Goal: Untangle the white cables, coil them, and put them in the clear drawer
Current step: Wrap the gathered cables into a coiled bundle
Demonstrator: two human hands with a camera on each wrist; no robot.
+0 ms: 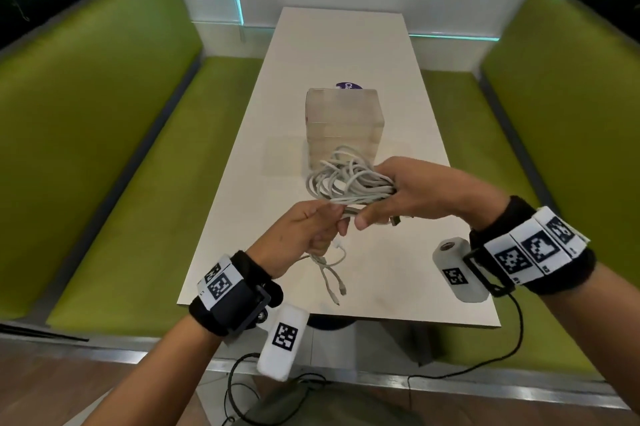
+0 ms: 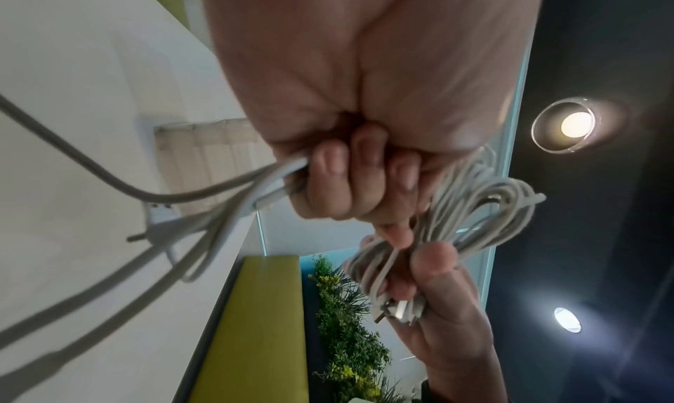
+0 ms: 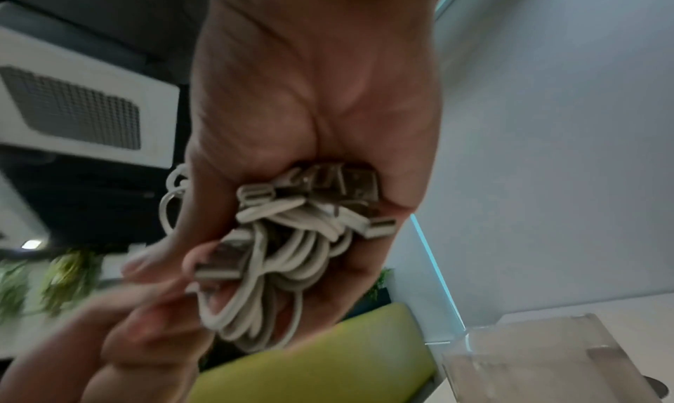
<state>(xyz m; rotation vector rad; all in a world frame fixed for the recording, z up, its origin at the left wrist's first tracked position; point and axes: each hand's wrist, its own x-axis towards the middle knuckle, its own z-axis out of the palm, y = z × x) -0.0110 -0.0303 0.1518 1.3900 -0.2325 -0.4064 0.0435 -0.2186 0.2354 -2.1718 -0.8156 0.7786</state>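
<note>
A bundle of white cables [image 1: 346, 176] hangs in the air above the white table [image 1: 398, 155], its loops sticking out to the left of my right hand [image 1: 391, 197], which grips the bundle with several metal plugs in the palm [image 3: 321, 187]. My left hand [image 1: 311, 228] is just below and left of it, fingers curled round strands [image 2: 277, 175] whose loose ends [image 1: 332, 273] trail down onto the table. The clear drawer unit [image 1: 343, 124] stands behind the bundle at mid-table; a clear drawer [image 1: 282, 155] lies pulled out to its left.
Green bench seats [image 1: 114, 162] run along both sides of the table, with a white wall at the far end. A purple sticker [image 1: 348, 86] shows behind the drawer unit. Black wires [image 1: 242, 387] hang near the floor below my wrists.
</note>
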